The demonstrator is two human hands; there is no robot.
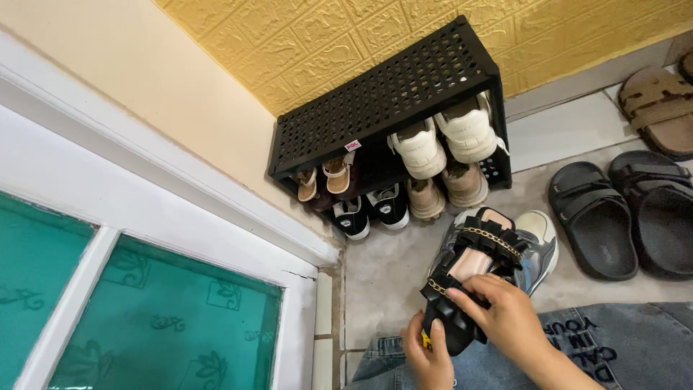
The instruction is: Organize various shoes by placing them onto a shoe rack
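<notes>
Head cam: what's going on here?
A person holds a pair of black ruffled sandals with gold chains in both hands: left hand under the heel end, right hand gripping the side. A silver sneaker lies on the floor beneath them. Ahead stands a black perforated shoe rack with shoes in it; black slides lie to the right.

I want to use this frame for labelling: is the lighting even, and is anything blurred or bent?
Head view: soft, even light, no glare; the black shoe rack shades its lower shelf; wide-angle bending tilts the door frame; the black sandals in the right hand and left hand look sharp.
</notes>
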